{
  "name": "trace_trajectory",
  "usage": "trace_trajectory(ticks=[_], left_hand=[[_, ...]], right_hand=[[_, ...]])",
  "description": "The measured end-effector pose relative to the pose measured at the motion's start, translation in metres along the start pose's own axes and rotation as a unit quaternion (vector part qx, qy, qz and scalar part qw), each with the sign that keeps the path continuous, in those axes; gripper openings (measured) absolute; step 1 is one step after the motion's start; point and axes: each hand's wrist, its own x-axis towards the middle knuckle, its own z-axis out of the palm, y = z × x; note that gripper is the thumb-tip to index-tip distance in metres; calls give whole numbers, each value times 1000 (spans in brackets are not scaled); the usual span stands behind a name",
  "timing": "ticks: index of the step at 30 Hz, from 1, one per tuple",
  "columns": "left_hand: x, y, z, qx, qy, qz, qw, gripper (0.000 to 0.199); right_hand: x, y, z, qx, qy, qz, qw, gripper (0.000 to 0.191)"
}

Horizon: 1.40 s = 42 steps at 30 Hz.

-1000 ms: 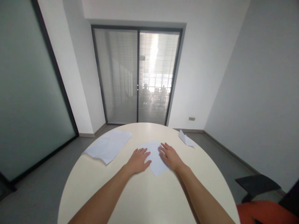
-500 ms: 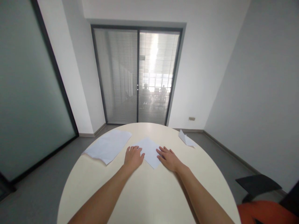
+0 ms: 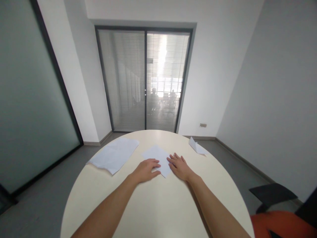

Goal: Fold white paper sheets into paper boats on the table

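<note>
A white sheet of paper [image 3: 158, 153] lies flat on the round table, turned so that one corner points toward me. My left hand [image 3: 148, 170] is over its lower left edge, fingers stretched to the right and the thumb apart near the lower corner. On the right edge of the paper rests my right hand [image 3: 179, 166], its fingers spread and pointing up and left. Neither hand grips anything. Parts of the paper's left and right edges are hidden beneath the fingers.
A larger white sheet [image 3: 115, 154] lies at the left of the cream table [image 3: 158, 211]. Near the far right edge stands a folded paper piece [image 3: 197, 146]. An orange and black chair [image 3: 279, 223] is at the lower right. Beyond the table is a glass door with blinds [image 3: 123, 82].
My left hand has slid right and toward me, from the paper's left corner to its lower left edge, its fingers turning rightward. My right hand has barely shifted.
</note>
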Motion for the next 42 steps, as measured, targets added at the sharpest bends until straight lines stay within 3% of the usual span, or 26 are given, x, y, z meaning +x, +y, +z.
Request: trace_trajectory(ticks=[7, 14, 23, 30, 37, 42], left_hand=[[1, 0, -1, 15, 28, -35, 999, 35], [2, 4, -4, 14, 36, -61, 997, 30], [4, 13, -12, 37, 35, -102, 993, 30], [6, 13, -10, 53, 45, -92, 993, 30], [6, 7, -5, 39, 57, -114, 991, 24], [5, 5, -3, 28, 63, -106, 992, 29]], right_hand=[[-1, -11, -7, 81, 15, -123, 989, 45], [-7, -17, -14, 109, -8, -101, 989, 64], [-5, -22, -20, 88, 15, -106, 990, 37], [1, -13, -11, 28, 58, -56, 996, 35], [2, -4, -6, 54, 70, -27, 996, 35], [1, -2, -4, 76, 88, -53, 992, 43]])
